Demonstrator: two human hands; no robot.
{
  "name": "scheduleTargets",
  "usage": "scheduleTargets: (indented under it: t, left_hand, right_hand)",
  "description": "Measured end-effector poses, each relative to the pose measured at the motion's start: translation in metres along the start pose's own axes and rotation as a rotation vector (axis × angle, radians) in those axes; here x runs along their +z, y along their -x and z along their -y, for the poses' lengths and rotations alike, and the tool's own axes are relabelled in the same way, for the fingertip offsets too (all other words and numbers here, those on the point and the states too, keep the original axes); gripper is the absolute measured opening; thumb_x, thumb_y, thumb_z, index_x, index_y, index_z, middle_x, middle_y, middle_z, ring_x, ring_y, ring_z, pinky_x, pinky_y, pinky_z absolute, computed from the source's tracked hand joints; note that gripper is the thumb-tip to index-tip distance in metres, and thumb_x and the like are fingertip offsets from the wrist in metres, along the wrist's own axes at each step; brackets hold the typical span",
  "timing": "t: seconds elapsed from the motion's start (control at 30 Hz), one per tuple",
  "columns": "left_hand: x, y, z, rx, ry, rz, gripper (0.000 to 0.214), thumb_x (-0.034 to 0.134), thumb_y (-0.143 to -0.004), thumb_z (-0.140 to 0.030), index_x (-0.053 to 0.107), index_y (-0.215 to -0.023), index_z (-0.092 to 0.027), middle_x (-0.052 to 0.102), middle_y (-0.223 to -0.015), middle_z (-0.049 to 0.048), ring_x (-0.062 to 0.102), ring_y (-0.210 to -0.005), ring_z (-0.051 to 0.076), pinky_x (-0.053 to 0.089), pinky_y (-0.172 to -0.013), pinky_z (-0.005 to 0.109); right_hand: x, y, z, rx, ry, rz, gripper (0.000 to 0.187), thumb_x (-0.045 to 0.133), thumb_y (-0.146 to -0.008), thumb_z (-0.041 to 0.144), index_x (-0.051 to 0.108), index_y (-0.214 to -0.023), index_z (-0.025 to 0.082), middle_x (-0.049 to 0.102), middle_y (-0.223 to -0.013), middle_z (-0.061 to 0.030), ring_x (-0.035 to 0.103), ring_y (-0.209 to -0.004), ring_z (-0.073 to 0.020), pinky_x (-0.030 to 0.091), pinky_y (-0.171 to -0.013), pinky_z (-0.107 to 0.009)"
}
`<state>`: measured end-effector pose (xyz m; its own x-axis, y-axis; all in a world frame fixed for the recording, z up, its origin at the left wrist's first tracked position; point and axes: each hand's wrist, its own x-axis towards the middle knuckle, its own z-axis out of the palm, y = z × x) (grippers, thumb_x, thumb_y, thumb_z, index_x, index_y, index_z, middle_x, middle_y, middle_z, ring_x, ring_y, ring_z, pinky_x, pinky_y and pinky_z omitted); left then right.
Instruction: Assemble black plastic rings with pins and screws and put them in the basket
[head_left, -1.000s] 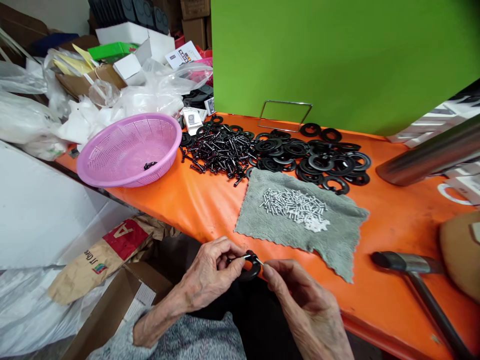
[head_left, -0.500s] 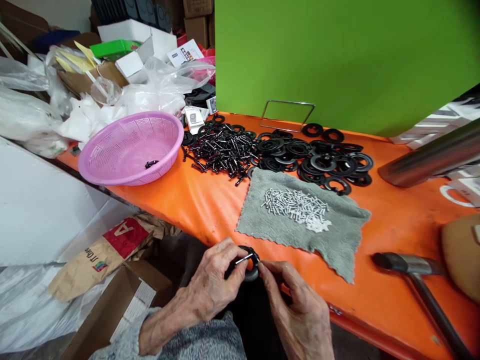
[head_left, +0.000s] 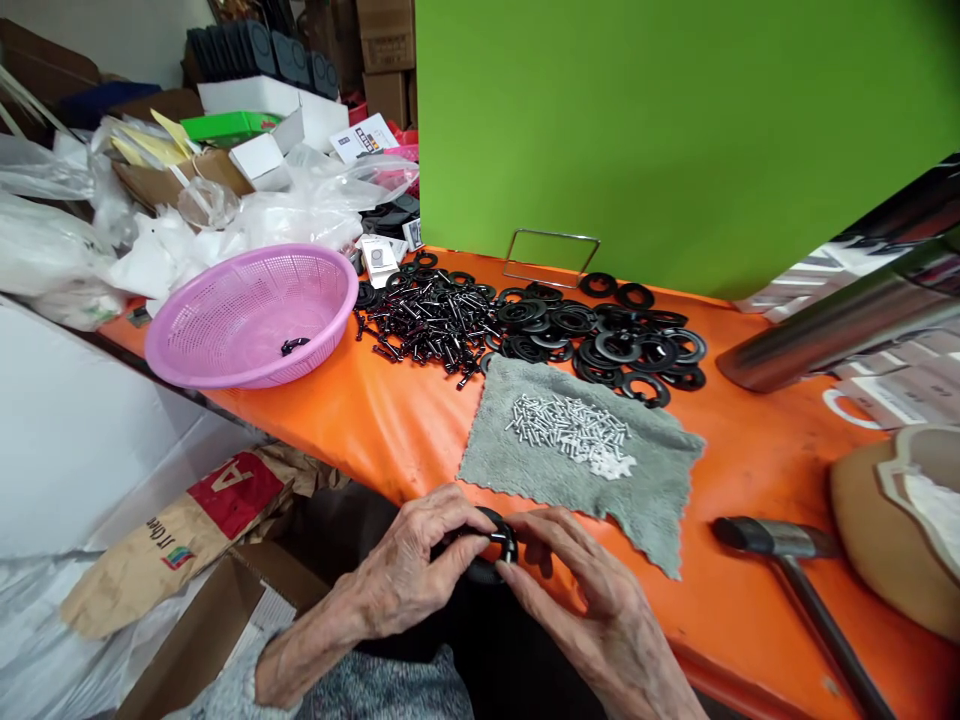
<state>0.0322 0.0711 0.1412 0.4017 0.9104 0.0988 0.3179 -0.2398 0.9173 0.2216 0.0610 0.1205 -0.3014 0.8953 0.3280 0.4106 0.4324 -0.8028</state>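
My left hand (head_left: 420, 565) is closed on a black ring (head_left: 512, 545) at the table's front edge, with thumb and forefinger pinching its left side. A shiny black bar-like part shows across the ring near my left fingertips; its far end is hidden. Thumb and fingers of my right hand (head_left: 592, 590) close around the ring's right side. Beyond both hands lies a grey-green cloth (head_left: 645, 500), bearing a heap of small silver pins (head_left: 566, 425) and some little white pieces (head_left: 609, 463).
Behind the cloth lie black metal pieces (head_left: 431, 315) and black rings (head_left: 619, 345). A pink basket (head_left: 251, 290) holds a small black part. At right are a hammer (head_left: 795, 540), a metal cylinder (head_left: 810, 340) and a tan container (head_left: 885, 530). A green panel (head_left: 637, 130) stands behind the orange table (head_left: 337, 420).
The right fingers have shifted from a fingertip pinch to a wider hold around the ring's side. The ring has turned slightly. The camera view has shifted a little.
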Motion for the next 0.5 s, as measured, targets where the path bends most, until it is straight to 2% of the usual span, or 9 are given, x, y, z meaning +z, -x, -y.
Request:
scheduleTargets:
  t: [0.17,0.3,0.37,0.5]
  left_hand:
    - [-0.011,-0.006,-0.004,-0.09,0.001,0.132,0.015,0.049,-0.088,-0.011,0.062,-0.096,-0.016,0.06,-0.087,0.0032,0.055,-0.078,0.013,0.046,-0.072,0.025]
    - [-0.02,-0.009,-0.012,0.007,-0.054,0.257,0.036,0.054,-0.072,-0.002,0.055,-0.106,-0.016,0.057,-0.101,0.0054,0.051,-0.097,0.018,0.043,-0.09,0.032]
    - [-0.019,-0.009,-0.014,0.058,-0.125,0.27,0.043,0.058,-0.069,-0.003,0.051,-0.109,-0.016,0.055,-0.106,0.0063,0.048,-0.1,0.02,0.041,-0.095,0.034]
    - [-0.006,-0.007,-0.01,0.136,-0.302,0.21,0.031,0.052,-0.075,-0.003,0.047,-0.102,-0.017,0.053,-0.1,0.007,0.046,-0.095,0.021,0.04,-0.09,0.036]
  right_hand:
    - [-0.005,-0.007,0.002,0.038,-0.043,0.049,0.018,0.064,-0.084,0.023,0.058,-0.101,0.024,0.055,-0.075,0.0023,0.055,-0.062,-0.0102,0.05,-0.056,-0.022]
    - [-0.002,-0.006,-0.001,0.103,-0.077,0.069,0.013,0.063,-0.084,0.025,0.058,-0.096,0.024,0.054,-0.073,0.0035,0.054,-0.061,-0.0096,0.049,-0.055,-0.021]
    - [0.0,-0.005,0.0,0.16,-0.121,0.047,0.012,0.063,-0.085,0.027,0.058,-0.095,0.024,0.054,-0.073,0.0033,0.053,-0.061,-0.0099,0.049,-0.056,-0.022]
    - [0.003,-0.005,0.005,0.231,-0.186,0.056,0.012,0.062,-0.085,0.032,0.061,-0.092,0.023,0.053,-0.073,0.0024,0.051,-0.061,-0.0106,0.047,-0.056,-0.023]
